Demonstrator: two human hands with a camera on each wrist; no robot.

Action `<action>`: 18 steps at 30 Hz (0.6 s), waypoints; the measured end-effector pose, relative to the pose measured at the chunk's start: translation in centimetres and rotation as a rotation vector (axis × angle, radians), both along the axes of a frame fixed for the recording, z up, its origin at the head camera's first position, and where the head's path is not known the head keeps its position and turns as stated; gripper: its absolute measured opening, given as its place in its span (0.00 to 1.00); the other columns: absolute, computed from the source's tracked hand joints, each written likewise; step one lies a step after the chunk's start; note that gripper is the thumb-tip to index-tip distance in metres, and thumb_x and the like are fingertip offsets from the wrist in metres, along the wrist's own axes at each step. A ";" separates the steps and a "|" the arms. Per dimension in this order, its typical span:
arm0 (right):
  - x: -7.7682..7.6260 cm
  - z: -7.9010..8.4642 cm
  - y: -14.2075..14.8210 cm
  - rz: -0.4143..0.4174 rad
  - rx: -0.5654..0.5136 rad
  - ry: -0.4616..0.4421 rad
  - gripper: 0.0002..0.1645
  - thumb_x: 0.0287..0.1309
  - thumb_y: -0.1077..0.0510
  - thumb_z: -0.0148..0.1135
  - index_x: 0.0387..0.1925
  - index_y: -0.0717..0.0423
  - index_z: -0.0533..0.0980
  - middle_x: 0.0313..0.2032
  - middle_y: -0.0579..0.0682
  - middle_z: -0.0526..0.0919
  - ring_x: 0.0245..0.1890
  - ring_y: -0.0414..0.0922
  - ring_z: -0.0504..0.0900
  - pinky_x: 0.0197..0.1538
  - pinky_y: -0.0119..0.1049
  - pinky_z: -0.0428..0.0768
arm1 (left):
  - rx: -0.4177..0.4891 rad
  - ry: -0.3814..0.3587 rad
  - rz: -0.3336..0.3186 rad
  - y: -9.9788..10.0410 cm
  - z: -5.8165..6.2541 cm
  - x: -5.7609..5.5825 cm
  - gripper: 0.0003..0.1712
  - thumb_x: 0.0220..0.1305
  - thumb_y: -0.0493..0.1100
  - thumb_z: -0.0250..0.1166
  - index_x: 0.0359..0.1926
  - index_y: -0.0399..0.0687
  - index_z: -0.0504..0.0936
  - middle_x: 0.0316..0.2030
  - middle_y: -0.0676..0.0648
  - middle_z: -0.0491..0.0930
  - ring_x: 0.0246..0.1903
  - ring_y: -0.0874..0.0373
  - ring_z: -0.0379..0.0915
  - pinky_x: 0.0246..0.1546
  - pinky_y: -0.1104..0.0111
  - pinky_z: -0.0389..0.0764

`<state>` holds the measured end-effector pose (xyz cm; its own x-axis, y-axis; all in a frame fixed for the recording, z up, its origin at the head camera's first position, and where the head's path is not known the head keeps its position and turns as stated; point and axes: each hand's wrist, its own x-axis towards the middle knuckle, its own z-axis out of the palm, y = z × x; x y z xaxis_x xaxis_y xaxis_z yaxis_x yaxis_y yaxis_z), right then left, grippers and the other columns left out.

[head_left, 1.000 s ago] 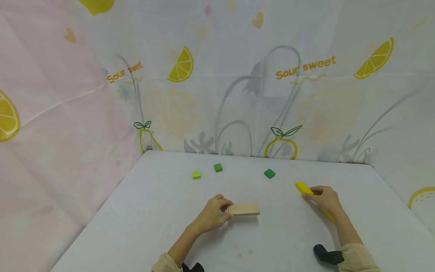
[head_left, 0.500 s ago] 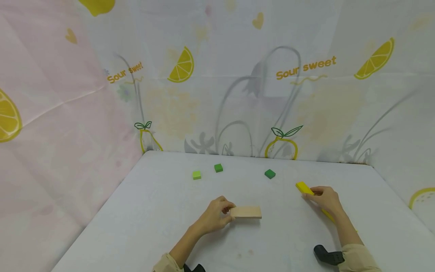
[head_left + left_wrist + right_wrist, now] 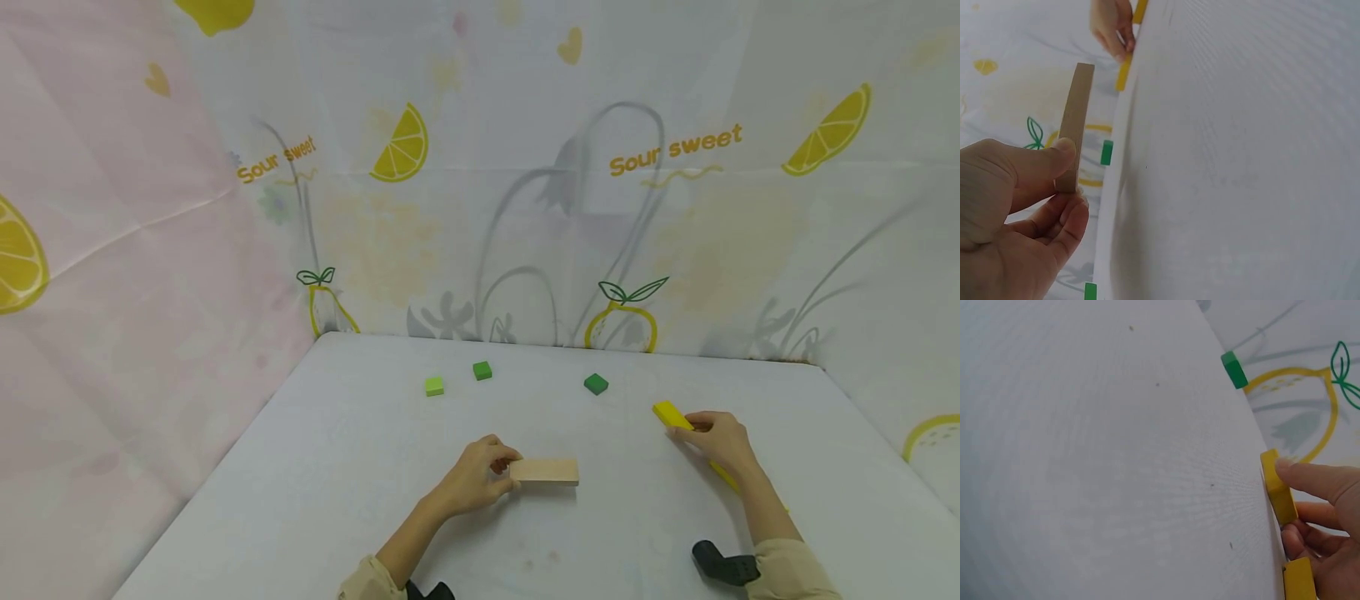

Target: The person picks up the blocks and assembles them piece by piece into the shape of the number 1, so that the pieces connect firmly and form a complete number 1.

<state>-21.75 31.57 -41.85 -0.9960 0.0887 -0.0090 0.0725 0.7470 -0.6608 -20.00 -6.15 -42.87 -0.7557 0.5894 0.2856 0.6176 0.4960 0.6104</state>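
From my remote place I see the left hand [image 3: 474, 477] pinching a wooden block [image 3: 547, 472] at its one short end, thumb against fingers. The block goes out from this grip to the right, its long axis nearly across the table [image 3: 300, 500], and it seems to be held a little above the surface. Its free end points to the right side, where the right hand [image 3: 716, 440] is well apart from it, so the left hand is clearly the nearer one.

The right hand pinches a yellow block [image 3: 669, 412] between thumb and fingers. This one lies aslant, its visible end towards far left, so I judge that the two long axes would need a turn to become parallel. A second yellow block [image 3: 1299, 581] lies just behind, nearer to the person.

I can read "Sour sweet" two times, in orange letters, on the backdrop cloth [image 3: 510, 233]. On the blocks I find no label.
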 end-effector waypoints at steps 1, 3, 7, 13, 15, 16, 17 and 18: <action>0.0 0.0 0.0 0.000 0.000 0.002 0.35 0.56 0.50 0.64 0.51 0.79 0.70 0.46 0.73 0.76 0.44 0.61 0.75 0.46 0.50 0.76 | 0.000 -0.004 0.001 0.0 0.0 0.0 0.15 0.50 0.31 0.68 0.42 0.33 0.82 0.32 0.46 0.76 0.32 0.56 0.73 0.35 0.72 0.76; 0.0 -0.1 -0.1 0.002 0.000 0.007 0.35 0.56 0.50 0.64 0.51 0.79 0.70 0.46 0.73 0.76 0.44 0.61 0.75 0.46 0.50 0.76 | -0.001 -0.012 0.005 -0.1 -0.1 -0.1 0.15 0.50 0.31 0.69 0.42 0.33 0.82 0.32 0.46 0.76 0.32 0.57 0.73 0.35 0.72 0.76; 0.0 -0.1 -0.1 -0.002 0.001 0.010 0.35 0.56 0.50 0.64 0.51 0.79 0.70 0.46 0.73 0.76 0.45 0.61 0.75 0.46 0.50 0.76 | -0.004 -0.020 0.008 -0.1 -0.2 -0.1 0.15 0.50 0.32 0.70 0.41 0.33 0.82 0.32 0.46 0.76 0.32 0.57 0.73 0.34 0.73 0.76; 0.0 -0.1 -0.1 -0.001 0.003 0.009 0.35 0.56 0.49 0.64 0.51 0.79 0.70 0.46 0.73 0.76 0.45 0.61 0.75 0.46 0.50 0.76 | -0.003 -0.036 -0.001 -0.1 -0.3 -0.1 0.15 0.50 0.32 0.70 0.41 0.33 0.82 0.32 0.46 0.76 0.32 0.58 0.73 0.34 0.73 0.76; -0.1 -0.1 0.0 -0.006 0.000 -0.001 0.36 0.56 0.49 0.64 0.51 0.79 0.70 0.47 0.73 0.75 0.45 0.61 0.75 0.46 0.49 0.77 | -0.002 -0.044 -0.006 -0.1 -0.4 -0.2 0.15 0.50 0.32 0.70 0.41 0.33 0.82 0.32 0.46 0.76 0.31 0.58 0.72 0.34 0.74 0.75; -0.1 -0.1 0.0 -0.009 0.000 -0.006 0.36 0.56 0.48 0.64 0.51 0.79 0.70 0.47 0.73 0.75 0.45 0.61 0.75 0.45 0.48 0.77 | -0.002 -0.048 -0.009 -0.1 -0.4 -0.2 0.15 0.50 0.32 0.70 0.41 0.33 0.82 0.32 0.46 0.76 0.31 0.59 0.72 0.34 0.74 0.75; -0.1 -0.1 0.0 -0.011 -0.001 -0.010 0.37 0.56 0.48 0.64 0.51 0.79 0.70 0.47 0.73 0.75 0.45 0.61 0.75 0.45 0.48 0.77 | 0.002 -0.048 -0.014 -0.1 -0.5 -0.3 0.15 0.50 0.32 0.70 0.41 0.32 0.82 0.31 0.46 0.76 0.31 0.59 0.72 0.34 0.74 0.75; -0.2 -0.1 0.1 -0.013 -0.001 -0.014 0.37 0.56 0.48 0.64 0.51 0.79 0.70 0.47 0.73 0.75 0.45 0.62 0.75 0.45 0.47 0.78 | 0.009 -0.043 -0.023 -0.2 -0.5 -0.3 0.14 0.50 0.32 0.70 0.40 0.32 0.82 0.31 0.46 0.75 0.31 0.60 0.71 0.33 0.74 0.75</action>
<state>-21.91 31.62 -41.92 -0.9945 0.1018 -0.0233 0.0917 0.7451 -0.6606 -20.30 -6.31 -43.41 -0.7537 0.6041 0.2588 0.6020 0.4766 0.6407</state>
